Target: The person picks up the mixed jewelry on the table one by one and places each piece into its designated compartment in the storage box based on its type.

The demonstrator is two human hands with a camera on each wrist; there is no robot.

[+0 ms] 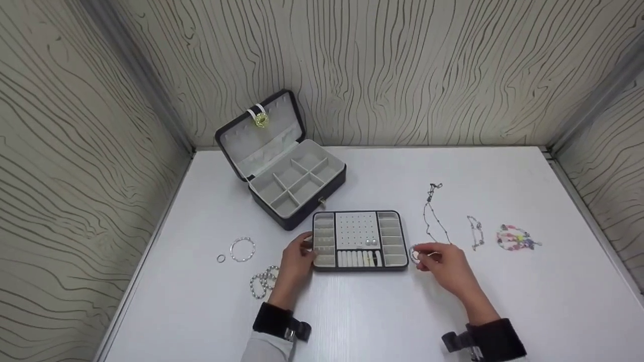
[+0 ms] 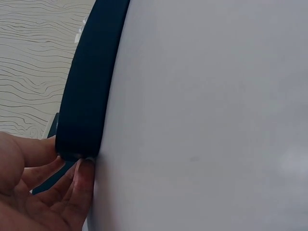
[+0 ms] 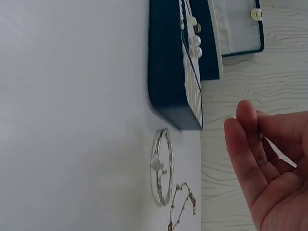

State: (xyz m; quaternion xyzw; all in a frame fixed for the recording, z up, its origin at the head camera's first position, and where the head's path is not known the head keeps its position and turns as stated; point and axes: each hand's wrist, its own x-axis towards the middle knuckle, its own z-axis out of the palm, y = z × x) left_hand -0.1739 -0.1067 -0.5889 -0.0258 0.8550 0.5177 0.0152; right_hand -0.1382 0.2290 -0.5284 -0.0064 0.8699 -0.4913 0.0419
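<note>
Bracelet (image 3: 157,165), whole only in right-wrist view

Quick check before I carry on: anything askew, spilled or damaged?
Nothing looks spilled or broken. The open box looks askew, sitting diagonally behind the tray, which lies straighter. The beaded strand near the left hand doubles over itself, possibly tangled.

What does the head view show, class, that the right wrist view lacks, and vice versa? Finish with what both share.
Head only: the left hand, the loose ring and the colourful bracelet. Right wrist only: the palm side of the right hand and the full loop of the bangle. Both: the tray, two pearls and the open box.
</note>
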